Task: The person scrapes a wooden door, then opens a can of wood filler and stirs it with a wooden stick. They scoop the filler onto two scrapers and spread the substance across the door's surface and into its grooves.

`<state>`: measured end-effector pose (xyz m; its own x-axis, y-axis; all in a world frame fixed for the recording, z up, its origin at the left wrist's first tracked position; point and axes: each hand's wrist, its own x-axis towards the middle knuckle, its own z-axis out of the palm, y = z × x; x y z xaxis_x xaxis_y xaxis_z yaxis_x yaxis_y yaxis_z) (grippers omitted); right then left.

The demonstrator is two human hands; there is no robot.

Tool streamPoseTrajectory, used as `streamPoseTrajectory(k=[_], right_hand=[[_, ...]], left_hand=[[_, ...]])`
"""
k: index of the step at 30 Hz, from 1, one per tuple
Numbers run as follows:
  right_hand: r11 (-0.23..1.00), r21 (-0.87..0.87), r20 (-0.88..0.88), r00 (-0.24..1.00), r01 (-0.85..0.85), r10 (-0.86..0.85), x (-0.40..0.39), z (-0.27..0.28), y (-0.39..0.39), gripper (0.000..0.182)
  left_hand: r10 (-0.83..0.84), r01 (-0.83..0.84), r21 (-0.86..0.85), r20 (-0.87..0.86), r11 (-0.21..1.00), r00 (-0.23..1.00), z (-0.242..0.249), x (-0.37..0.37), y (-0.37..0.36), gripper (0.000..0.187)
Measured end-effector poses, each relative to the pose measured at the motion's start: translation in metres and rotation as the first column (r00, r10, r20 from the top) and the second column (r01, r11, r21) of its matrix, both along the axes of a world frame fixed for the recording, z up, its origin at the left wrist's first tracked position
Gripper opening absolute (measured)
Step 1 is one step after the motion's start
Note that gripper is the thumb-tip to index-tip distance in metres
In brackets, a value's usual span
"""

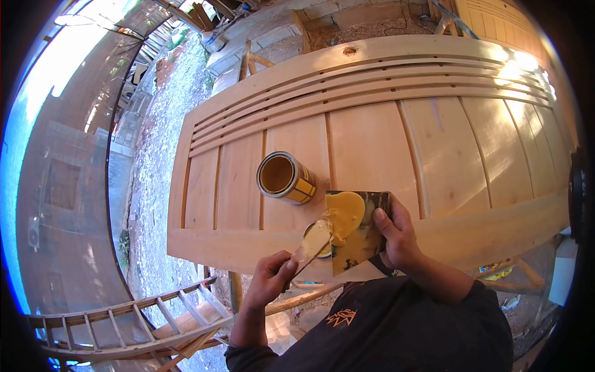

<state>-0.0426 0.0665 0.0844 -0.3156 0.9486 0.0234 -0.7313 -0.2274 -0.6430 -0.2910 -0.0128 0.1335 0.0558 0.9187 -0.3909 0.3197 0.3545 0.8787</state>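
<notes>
My left hand (pixel 271 277) is closed round the handle of a putty knife (pixel 315 243), whose blade is smeared with pale yellow paste. The blade's tip touches the edge of a mound of yellow putty (pixel 347 209). That mound lies on a flat, stained square board (pixel 354 253), gripped at its right edge by my right hand (pixel 398 230), thumb on top. Just beyond the board, an open tin (pixel 286 178) with a yellow and black label stands on a wooden door (pixel 365 149). Below the knife, a round lid (pixel 325 250) is partly hidden.
The door has slats and grooved panels and rests on wooden supports (pixel 249 62). A wooden ladder (pixel 133 325) lies at lower left. Another slatted wooden panel (pixel 505 28) stands at the upper right. Rough ground (pixel 164 155) runs along the left side.
</notes>
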Motion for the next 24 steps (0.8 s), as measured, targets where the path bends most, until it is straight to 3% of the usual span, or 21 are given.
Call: streamPoseTrajectory(k=[4, 13, 16, 19, 22, 24], right_hand=[[1.000, 0.011, 0.023, 0.999, 0.023, -0.023, 0.002, 0.007, 0.002, 0.026], [0.999, -0.023, -0.073, 0.997, -0.034, 0.033, 0.002, 0.007, -0.001, 0.029], [0.999, -0.014, -0.101, 0.994, -0.044, 0.042, 0.006, 0.007, 0.000, 0.029], [1.000, -0.003, -0.106, 0.994, -0.011, 0.011, 0.007, 0.012, -0.001, 0.028], [0.999, -0.035, -0.087, 0.995, 0.037, -0.039, 0.006, 0.004, 0.002, 0.028], [0.997, -0.054, -0.093, 0.994, 0.055, -0.060, 0.003, 0.001, 0.001, 0.028]], left_hand=[[0.086, -0.087, -0.006, -0.032, 0.996, 0.996, 0.003, 0.003, -0.002, 0.032], [0.018, -0.026, 0.083, 0.090, 0.996, 0.996, 0.008, 0.012, 0.001, 0.032], [-0.008, 0.011, 0.065, -0.055, 0.998, 0.998, -0.001, 0.011, 0.006, 0.031], [0.066, -0.058, 0.067, -0.128, 0.996, 0.990, -0.017, 0.003, 0.006, 0.023], [0.211, -0.160, 0.310, -0.138, 0.937, 0.968, -0.015, 0.009, 0.004, 0.014], [0.168, -0.062, 0.402, -0.234, 0.914, 0.958, -0.012, 0.016, 0.004, 0.012]])
